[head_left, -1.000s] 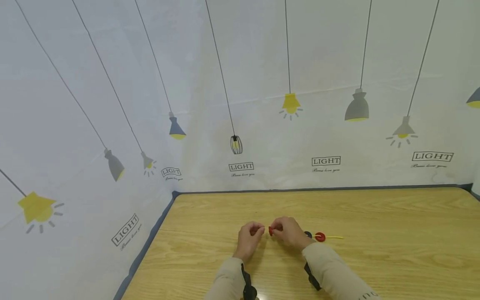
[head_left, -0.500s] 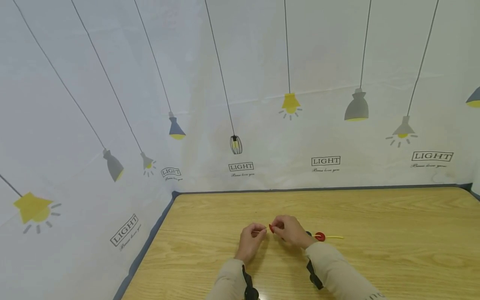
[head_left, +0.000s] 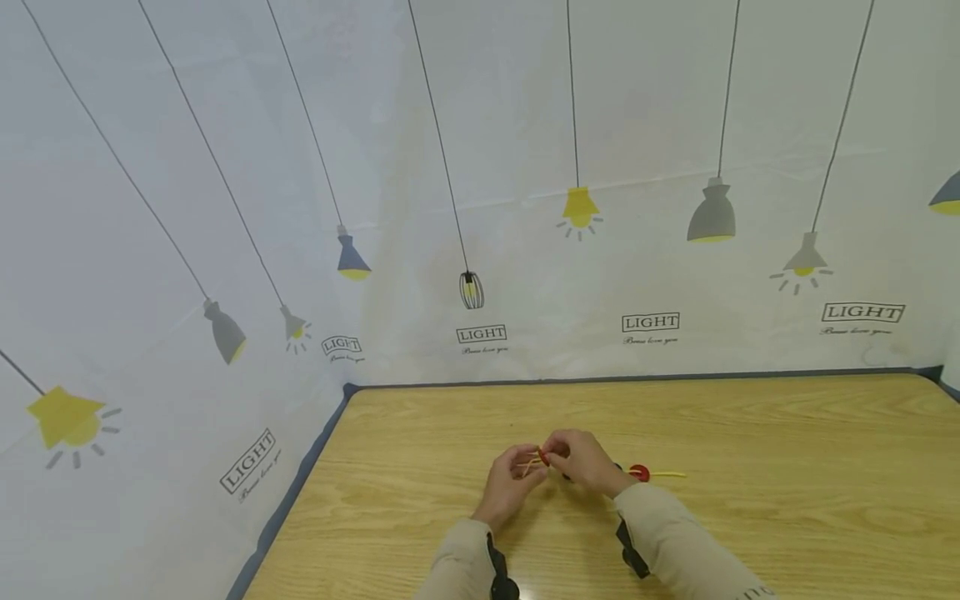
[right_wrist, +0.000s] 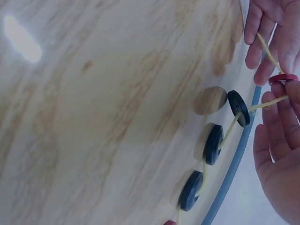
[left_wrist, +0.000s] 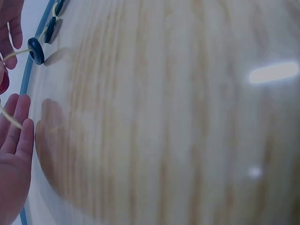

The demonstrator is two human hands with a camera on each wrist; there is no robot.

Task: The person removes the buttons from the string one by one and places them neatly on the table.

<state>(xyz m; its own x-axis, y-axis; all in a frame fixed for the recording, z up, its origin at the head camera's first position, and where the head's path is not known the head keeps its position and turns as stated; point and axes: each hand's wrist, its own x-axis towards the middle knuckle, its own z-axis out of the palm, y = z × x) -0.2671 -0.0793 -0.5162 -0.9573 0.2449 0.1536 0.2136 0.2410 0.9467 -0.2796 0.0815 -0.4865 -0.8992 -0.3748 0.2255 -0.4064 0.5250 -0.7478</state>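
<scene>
Red and round, a button [head_left: 544, 457] is sitting between two hands over the wooden table [head_left: 712, 425]. Just to the right of that button, the right hand [head_left: 583, 461] is pinching its edge between thumb and finger. Just to the left of the button, the left hand [head_left: 506, 485] is holding its fingers spaced apart, with a fingertip lying close against the button; whether it is gripping the string or the button, I cannot tell. Yellow string [right_wrist: 269, 51] is running from the button across the left hand's fingers. On the button's other side the string is leading away to a near dark button [right_wrist: 239, 108], a middle dark button [right_wrist: 213, 144] and a far dark button [right_wrist: 191, 191], all tilting in a row. Well to the right of the held button, a second red button [head_left: 640, 473] is lying on the table, and the string end [head_left: 667, 475] is sticking out past it. Nearer the person than the held button, beige sleeves [head_left: 675, 542] are covering both arms. Far behind the button, a white sheet [head_left: 487, 125] is showing printed lamps [head_left: 712, 212].
</scene>
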